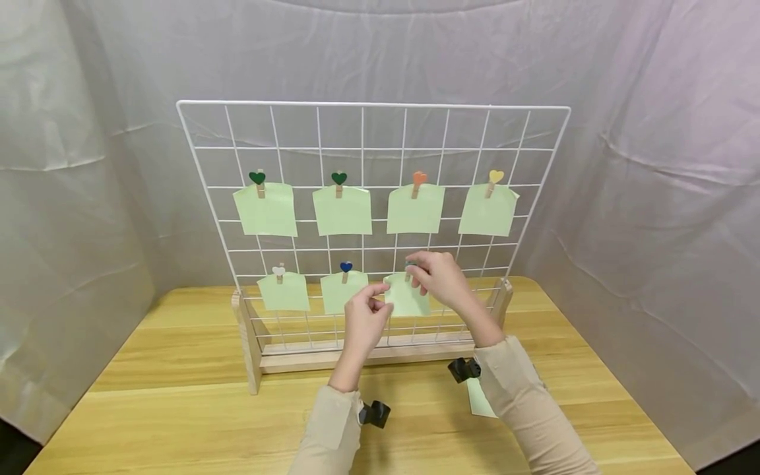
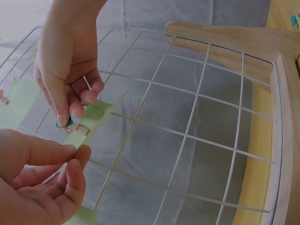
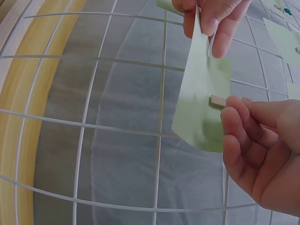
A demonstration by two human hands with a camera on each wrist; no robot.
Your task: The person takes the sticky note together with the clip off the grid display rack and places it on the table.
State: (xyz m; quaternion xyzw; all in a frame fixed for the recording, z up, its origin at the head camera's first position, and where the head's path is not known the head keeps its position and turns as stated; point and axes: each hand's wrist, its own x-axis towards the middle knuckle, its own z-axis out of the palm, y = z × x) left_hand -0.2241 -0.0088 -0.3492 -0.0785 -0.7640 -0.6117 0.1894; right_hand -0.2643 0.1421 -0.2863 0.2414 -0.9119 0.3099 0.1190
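My left hand (image 1: pixel 365 318) pinches the left edge of a pale green paper note (image 1: pixel 408 300) at the lower part of a white wire grid (image 1: pixel 374 104). At the note's top, my right hand (image 1: pixel 442 280) pinches a small wooden clothespin (image 3: pixel 218 101) between thumb and fingers. A teal decoration (image 2: pixel 63 123) on that clothespin is partly covered by the fingers. The clothespin's tip lies over the paper, which bends away from the wires in the right wrist view. Whether it also grips a wire, I cannot tell.
Several other green notes hang on the grid, each under a heart-topped clothespin, such as the blue one (image 1: pixel 346 267) and the yellow one (image 1: pixel 496 177). Wooden feet (image 1: pixel 246 343) support the grid on a wooden table (image 1: pixel 148 422). Another green sheet (image 1: pixel 479 399) lies beside the right sleeve.
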